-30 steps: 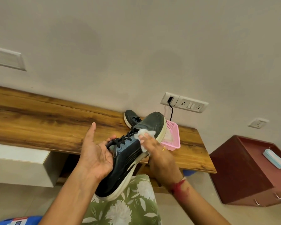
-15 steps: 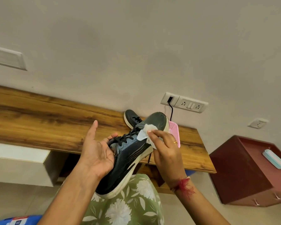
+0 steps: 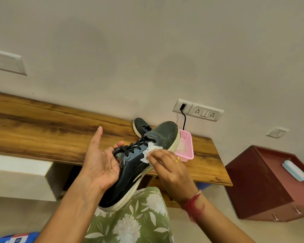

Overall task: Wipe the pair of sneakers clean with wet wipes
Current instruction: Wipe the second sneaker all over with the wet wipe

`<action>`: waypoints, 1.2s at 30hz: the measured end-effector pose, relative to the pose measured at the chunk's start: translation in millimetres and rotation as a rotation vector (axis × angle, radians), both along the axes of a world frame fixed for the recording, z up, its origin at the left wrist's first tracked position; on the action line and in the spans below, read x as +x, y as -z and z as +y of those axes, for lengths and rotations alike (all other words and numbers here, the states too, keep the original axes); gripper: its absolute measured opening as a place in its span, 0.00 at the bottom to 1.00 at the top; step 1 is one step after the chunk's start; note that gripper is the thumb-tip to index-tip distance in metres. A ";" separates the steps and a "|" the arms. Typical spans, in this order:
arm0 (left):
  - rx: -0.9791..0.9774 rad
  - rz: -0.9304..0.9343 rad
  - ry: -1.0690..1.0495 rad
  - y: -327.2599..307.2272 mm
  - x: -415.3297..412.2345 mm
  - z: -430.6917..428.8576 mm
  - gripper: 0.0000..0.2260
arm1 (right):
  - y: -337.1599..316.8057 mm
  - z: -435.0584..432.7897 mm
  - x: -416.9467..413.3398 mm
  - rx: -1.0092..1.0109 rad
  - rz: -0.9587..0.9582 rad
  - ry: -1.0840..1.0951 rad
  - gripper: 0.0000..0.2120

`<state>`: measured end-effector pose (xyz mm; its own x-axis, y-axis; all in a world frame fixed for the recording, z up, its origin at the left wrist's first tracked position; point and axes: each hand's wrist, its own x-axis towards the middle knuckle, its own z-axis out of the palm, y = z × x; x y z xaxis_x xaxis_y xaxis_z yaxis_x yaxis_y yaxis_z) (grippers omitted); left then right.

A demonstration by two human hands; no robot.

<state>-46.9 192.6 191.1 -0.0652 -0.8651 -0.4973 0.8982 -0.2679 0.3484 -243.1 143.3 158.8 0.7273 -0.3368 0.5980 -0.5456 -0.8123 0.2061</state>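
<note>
A dark sneaker (image 3: 135, 171) with black laces and a white sole rests heel-down on my knee, toe pointing up and away. My left hand (image 3: 100, 161) grips it at the collar, with the index finger stretched out. My right hand (image 3: 170, 170) pinches a crumpled white wet wipe (image 3: 150, 151) against the sneaker's side, just below the laces. The second sneaker (image 3: 140, 126) lies on the wooden shelf (image 3: 42, 130) behind, mostly hidden by the held one.
A pink plastic basket (image 3: 187, 148) sits on the shelf right of the sneakers, under a wall socket with a black cable. A dark red cabinet (image 3: 263, 186) stands at the right with a light blue pack (image 3: 294, 170) on top. My green floral garment covers my knee.
My right hand with the wipe slid from the sneaker's toe area down along its side toward the laces. The left hand and sneaker stayed nearly still.
</note>
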 end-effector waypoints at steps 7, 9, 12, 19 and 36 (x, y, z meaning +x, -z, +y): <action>-0.014 0.021 -0.005 -2.8 3.4 1.0 0.33 | -9.0 -6.6 -0.6 0.021 -0.269 0.085 0.11; -0.029 0.008 0.011 -3.4 2.9 1.2 0.33 | -4.5 3.1 6.3 0.047 -0.265 0.027 0.10; -0.041 -0.030 0.028 -3.4 0.9 1.5 0.34 | -5.8 -1.4 4.6 0.023 -0.188 0.000 0.12; -0.020 -0.049 -0.008 -3.5 -1.8 1.4 0.32 | -8.3 0.3 9.1 0.039 -0.211 0.005 0.10; -0.017 -0.104 0.003 -4.6 -2.6 -4.7 0.35 | -18.6 -10.1 -1.8 0.068 -0.218 0.071 0.12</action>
<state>-49.5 187.9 195.7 -0.0167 -0.8733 -0.4869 0.8562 -0.2639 0.4441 -244.9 133.2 177.4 0.5566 -0.4270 0.7126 -0.6275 -0.7783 0.0237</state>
